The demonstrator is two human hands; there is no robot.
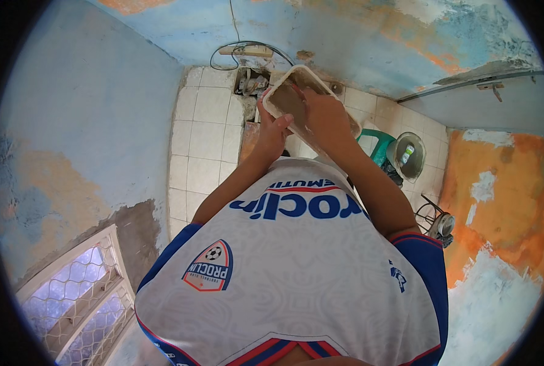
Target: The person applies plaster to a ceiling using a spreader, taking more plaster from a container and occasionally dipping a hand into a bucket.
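a cream-rimmed tub [280, 85] held out beyond the white shirt [321, 262], mid-scene
at left, pale floor tiles [189, 140]; next, the left hand [272, 135] clasps the tub's left side, thumb over the rim. the tub is a long rectangle with rounded corners, its inside dull grey-brown and smeared. the right hand [326, 117] reaches into it from the right, curled; something reddish shows by its fingertips, but i cannot tell whether they grip it. farther right, a green plastic seat [379, 146] stands just beside a greyish bucket [417, 165] with a small bottle [407, 154] in it.
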